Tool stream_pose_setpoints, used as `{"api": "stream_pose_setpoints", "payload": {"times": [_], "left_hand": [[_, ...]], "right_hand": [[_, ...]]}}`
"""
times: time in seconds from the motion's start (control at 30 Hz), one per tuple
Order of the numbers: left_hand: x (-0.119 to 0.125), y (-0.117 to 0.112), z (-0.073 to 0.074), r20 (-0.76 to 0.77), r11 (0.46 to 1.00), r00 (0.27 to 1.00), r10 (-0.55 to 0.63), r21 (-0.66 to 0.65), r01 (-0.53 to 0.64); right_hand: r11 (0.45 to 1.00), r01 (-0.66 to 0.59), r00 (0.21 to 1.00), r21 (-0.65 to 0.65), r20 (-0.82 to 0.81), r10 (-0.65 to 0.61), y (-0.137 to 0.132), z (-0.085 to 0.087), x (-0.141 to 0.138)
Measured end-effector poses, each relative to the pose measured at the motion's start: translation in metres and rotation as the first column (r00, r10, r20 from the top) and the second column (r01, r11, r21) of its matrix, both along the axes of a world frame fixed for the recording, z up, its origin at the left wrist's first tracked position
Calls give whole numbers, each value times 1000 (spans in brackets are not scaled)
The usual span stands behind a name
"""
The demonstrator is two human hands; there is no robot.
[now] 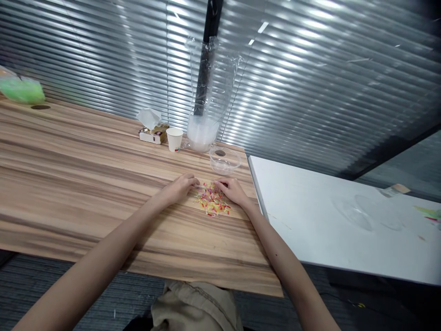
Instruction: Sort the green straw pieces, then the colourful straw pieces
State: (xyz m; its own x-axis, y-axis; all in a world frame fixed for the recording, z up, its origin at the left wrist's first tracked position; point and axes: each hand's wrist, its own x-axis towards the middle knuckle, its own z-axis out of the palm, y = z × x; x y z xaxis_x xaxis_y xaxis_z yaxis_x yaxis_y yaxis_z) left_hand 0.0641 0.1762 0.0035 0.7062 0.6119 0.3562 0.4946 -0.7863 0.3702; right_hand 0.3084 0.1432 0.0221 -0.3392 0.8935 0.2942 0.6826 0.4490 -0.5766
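On the wooden table lies a loose patch of small red, yellow and clear pieces (212,200), with thin pale strips among them. They look shiny, but their exact kind is too small to tell. My left hand (183,187) is at the patch's upper left edge, fingertips drawn together. Across from it, my right hand (234,190) has its thumb and fingers pinched at the upper right edge. Whatever sits between the fingertips of either hand is too small to make out. Just behind my right hand stands a clear round plastic bowl (225,166).
Behind are a paper cup (174,140), a tissue box (151,134) and a tub lined with a tall clear bag (201,133). A green bag (22,89) lies far left. On the adjoining white table (310,220) are clear round lids (354,211) and coloured scraps (429,213).
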Motion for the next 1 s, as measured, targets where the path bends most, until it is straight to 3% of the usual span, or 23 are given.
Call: {"api": "stream_pose_setpoints", "payload": {"times": [0.6, 1.0], "left_hand": [[-1, -1, 2, -41, 997, 996, 82, -3, -82], [0, 0, 0, -77, 998, 995, 66, 28, -64]], "right_hand": [[1000, -2, 1000, -18, 14, 3, 1, 1, 0], [999, -26, 999, -41, 34, 27, 0, 3, 2]]}}
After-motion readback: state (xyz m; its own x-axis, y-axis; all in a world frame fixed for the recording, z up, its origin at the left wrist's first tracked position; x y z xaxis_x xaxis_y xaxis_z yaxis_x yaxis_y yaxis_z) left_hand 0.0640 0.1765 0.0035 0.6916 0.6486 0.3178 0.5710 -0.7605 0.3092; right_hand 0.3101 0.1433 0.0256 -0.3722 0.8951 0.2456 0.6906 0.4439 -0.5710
